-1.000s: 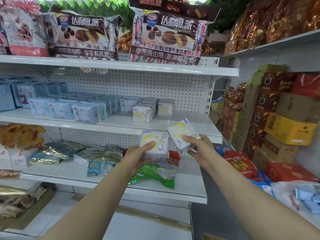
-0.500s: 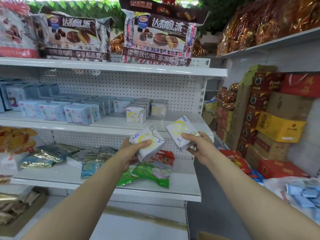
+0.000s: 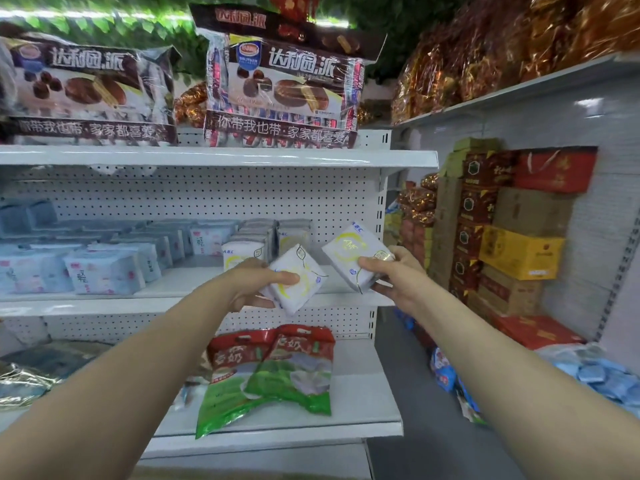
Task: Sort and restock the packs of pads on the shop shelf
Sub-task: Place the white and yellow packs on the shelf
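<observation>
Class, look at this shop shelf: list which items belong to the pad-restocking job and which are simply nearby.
Part of the job:
- white and yellow pad pack in left hand
- matching white and yellow pack in right hand
- shelved white ABC packs
- pale blue and pink pad packs

Just nearby:
- brown chocolate pie boxes
- red and green snack bags
- stacked yellow carton

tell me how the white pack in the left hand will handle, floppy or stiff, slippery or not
The white pack probably stays fairly firm: it keeps a squarish, flat shape while the left hand pinches only one side. It looks light, since that pinch alone carries it tilted. Its glossy wrapper could be a bit slippery. The right hand holds a similar pack the same way.
</observation>
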